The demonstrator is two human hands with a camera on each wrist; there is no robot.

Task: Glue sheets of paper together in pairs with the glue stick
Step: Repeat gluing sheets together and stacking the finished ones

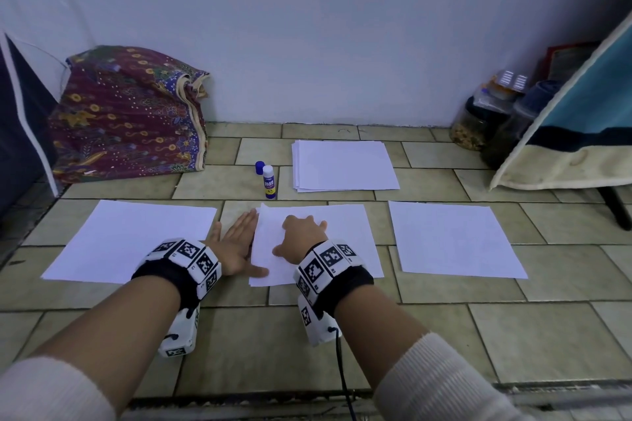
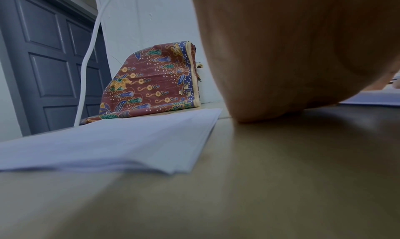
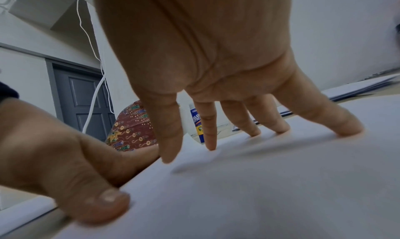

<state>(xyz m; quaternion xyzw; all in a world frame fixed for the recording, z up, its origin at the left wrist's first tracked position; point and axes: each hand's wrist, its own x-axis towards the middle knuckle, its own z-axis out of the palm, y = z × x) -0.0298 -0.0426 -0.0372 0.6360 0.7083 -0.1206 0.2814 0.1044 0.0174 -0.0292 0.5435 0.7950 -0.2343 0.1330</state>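
Note:
A white paper sheet [image 1: 342, 236] lies on the tiled floor straight ahead of me. My right hand [image 1: 302, 232] presses on it with spread, straight fingertips [image 3: 348, 131]. My left hand [image 1: 236, 243] lies flat on the floor along the sheet's left edge, and its thumb [image 3: 90, 196] rests on the near left corner. The glue stick [image 1: 269, 181] stands upright behind the sheet, uncapped, and shows between my fingers in the right wrist view [image 3: 197, 122]. Its blue cap [image 1: 260, 167] stands beside it. More paper [image 1: 133, 239] lies to the left, and a further sheet [image 1: 451, 239] to the right.
A stack of white paper [image 1: 345, 164] lies at the back near the wall. A patterned cloth bundle [image 1: 130, 113] leans in the left corner, and a grey door [image 2: 49, 62] stands beyond it. Jars [image 1: 478, 123] and a draped stand [image 1: 581, 133] are at the right.

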